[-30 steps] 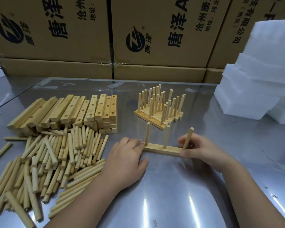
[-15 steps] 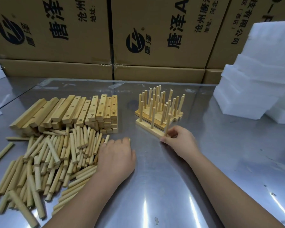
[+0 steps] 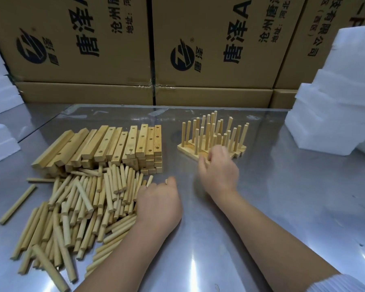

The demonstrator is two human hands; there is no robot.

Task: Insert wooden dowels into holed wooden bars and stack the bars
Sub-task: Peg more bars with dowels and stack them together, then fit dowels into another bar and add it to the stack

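**Reaching into the dowel pile, other hand at the finished stack**

The left hand (image 3: 158, 205) lies knuckles up on the right edge of the loose dowels (image 3: 89, 199), fingers curled down among them. A dowel end shows at its fingertips, but whether it is gripped cannot be told. The right hand (image 3: 218, 171), blurred, hangs with fingers loosely spread and holds nothing. Its fingertips are at the near edge of the doweled bars (image 3: 207, 142), which stand packed together, pegs upright, on the steel table (image 3: 282, 197). The empty holed bars (image 3: 122, 146) are stacked behind the dowel pile. Cardboard boxes (image 3: 209, 49) line the back; white foam blocks (image 3: 335, 114) stand at right.
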